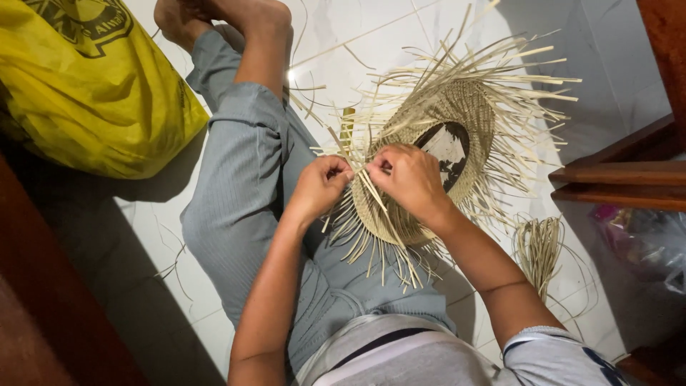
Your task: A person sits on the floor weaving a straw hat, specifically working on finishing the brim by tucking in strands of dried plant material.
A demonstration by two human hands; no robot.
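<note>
Yellow plastic bag (86, 86) with a dark printed emblem is lying on the white tiled floor (614, 64) at top left. Bundle of loose straw strips (537, 246) is sitting on the floor at right. Dark wooden furniture (622, 179) is showing at right edge, crumpled clear plastic bag (647, 239) lying beneath it.

place: home floor | cues: white tiled floor (400, 28); dark wooden furniture (622, 175); yellow bag (93, 86)
</note>
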